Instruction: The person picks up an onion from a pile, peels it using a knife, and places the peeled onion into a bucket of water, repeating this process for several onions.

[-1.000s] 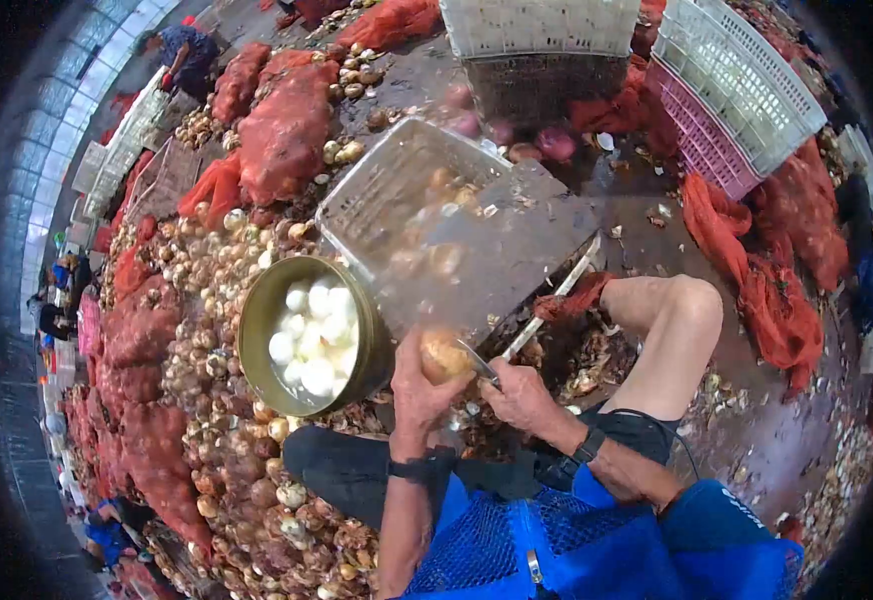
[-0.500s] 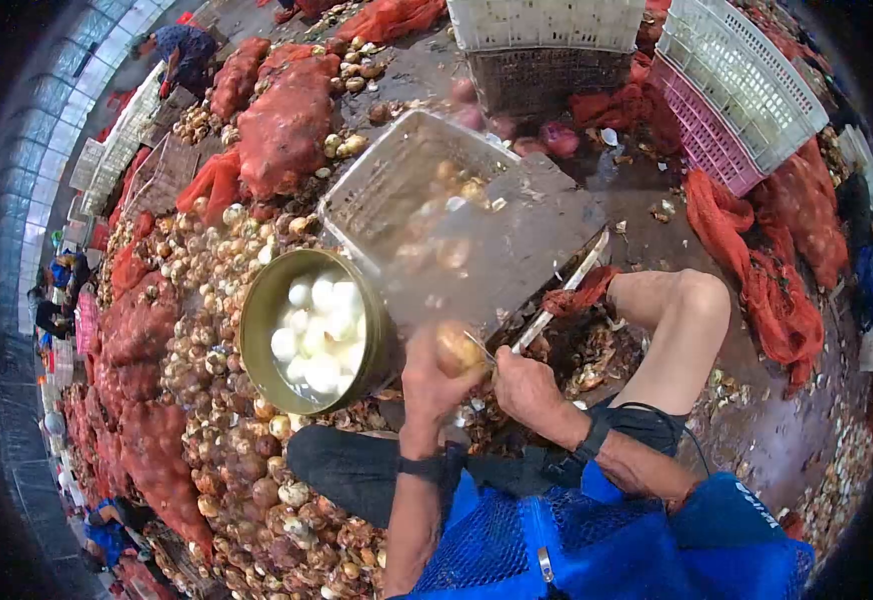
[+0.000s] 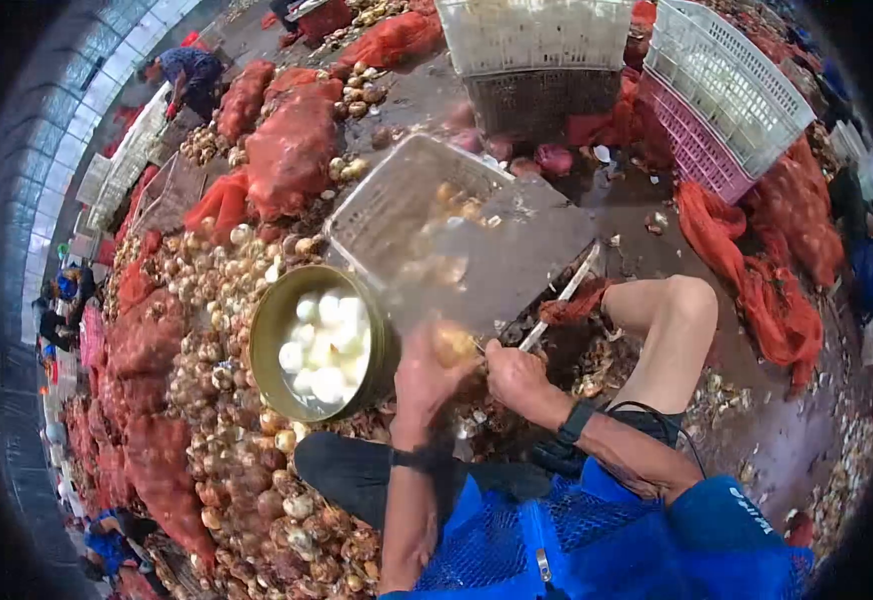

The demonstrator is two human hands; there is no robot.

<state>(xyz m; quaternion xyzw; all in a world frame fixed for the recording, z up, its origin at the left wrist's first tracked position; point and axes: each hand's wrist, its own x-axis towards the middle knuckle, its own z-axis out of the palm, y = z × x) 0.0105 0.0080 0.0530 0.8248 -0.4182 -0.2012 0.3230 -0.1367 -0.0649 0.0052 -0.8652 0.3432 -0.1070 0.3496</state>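
My left hand (image 3: pixel 425 388) is closed around a yellow-brown onion (image 3: pixel 455 343), just right of the bucket. Close beside it, my right hand (image 3: pixel 519 376) grips a small knife, its thin blade (image 3: pixel 480 347) against the onion's right side. Most of the knife's handle is hidden in my fist. An olive-green bucket (image 3: pixel 266 352) to the left contains several white peeled onions (image 3: pixel 329 335) in liquid. Beyond my hands stands a tilted pale crate (image 3: pixel 362 205) with onions inside, partly covered by a dark board (image 3: pixel 532 245). A smudge on the lens blurs this middle area.
Loose unpeeled onions (image 3: pixel 227 400) cover the floor at left, beside red mesh sacks (image 3: pixel 292 150). White crates (image 3: pixel 537 40) and a pink crate (image 3: pixel 697 140) stand at the back. Red netting (image 3: pixel 757 280) lies at right. Other people (image 3: pixel 189 78) are at the far left.
The view has shifted slightly, so the bucket and crate sit a little lower. Both hands remain together at the onion, with the knife still against it.
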